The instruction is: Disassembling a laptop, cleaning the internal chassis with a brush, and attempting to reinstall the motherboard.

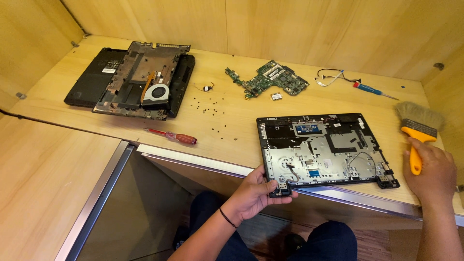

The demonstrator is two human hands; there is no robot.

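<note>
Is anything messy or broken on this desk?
Yes, a bit messy. Many tiny dark screws lie scattered loose on the wooden desk. The green circuit board lies bare, outside any case. The left hand grips the opened laptop panel, which juts past the desk edge.

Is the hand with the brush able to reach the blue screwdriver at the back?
Probably yes. The right hand holds the brush just in front of the blue screwdriver, with only bare desk between them. But its fingers are full, so it couldn't easily pick it up.
</note>
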